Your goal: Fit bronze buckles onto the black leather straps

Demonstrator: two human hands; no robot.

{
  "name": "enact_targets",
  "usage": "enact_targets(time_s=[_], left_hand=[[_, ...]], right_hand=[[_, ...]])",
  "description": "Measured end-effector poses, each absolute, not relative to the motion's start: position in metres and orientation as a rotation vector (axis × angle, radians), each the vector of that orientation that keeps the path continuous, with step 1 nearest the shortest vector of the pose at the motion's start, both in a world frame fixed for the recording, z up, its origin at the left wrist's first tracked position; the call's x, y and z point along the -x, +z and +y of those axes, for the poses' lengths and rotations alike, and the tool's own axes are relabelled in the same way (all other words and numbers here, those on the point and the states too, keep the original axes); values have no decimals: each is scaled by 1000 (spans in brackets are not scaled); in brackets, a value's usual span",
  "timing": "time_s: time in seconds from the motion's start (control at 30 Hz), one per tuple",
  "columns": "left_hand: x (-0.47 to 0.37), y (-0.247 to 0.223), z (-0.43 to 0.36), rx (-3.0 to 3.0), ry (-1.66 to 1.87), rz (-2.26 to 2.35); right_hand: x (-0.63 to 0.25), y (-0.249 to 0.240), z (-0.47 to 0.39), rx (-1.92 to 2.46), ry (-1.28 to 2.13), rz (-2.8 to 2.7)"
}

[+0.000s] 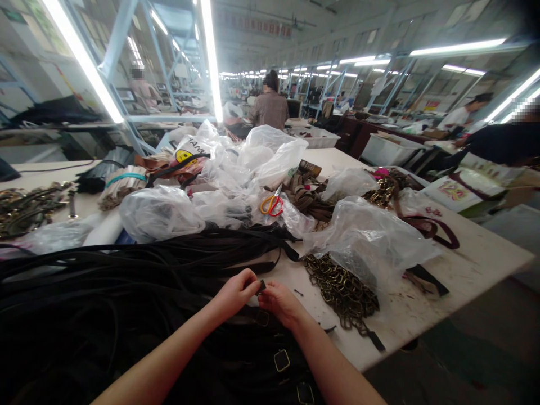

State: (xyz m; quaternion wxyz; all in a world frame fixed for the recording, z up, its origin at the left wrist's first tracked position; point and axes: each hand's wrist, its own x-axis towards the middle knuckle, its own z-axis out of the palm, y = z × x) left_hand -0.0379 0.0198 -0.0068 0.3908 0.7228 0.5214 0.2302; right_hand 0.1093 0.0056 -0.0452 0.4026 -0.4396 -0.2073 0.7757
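Between my two hands is the end of a black strap (262, 286). My left hand (241, 288) pinches it between thumb and fingers. Close against it from the right, my right hand (278, 302) has its fingers curled at the strap end; whether they also grip a buckle there is hidden. Below my hands lie black straps (147, 326) in a large pile, some fitted with square brass-coloured buckles (282, 360). To the right of my right hand, a heap of dark metal rectangular rings (341, 289) spills from a clear plastic bag (367, 230).
Scissors (272, 203) with yellow and red handles lie on plastic bags. Brown straps (306, 194) and a banded pale bundle (122, 185) sit farther back. More metal hardware (31, 205) is at the left. The table edge (455, 304) runs along the right. Other people work beyond.
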Motion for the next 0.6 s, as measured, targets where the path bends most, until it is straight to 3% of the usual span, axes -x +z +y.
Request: enact_targets(time_s=[0.27,0.6], left_hand=[[26,-18,13,-2224,411,1636],[39,-21,17,-2136,518,1384]], right_hand=[[-105,-45,3,1061,1928,-625],[-106,-52,-2,1103,1665,-951]])
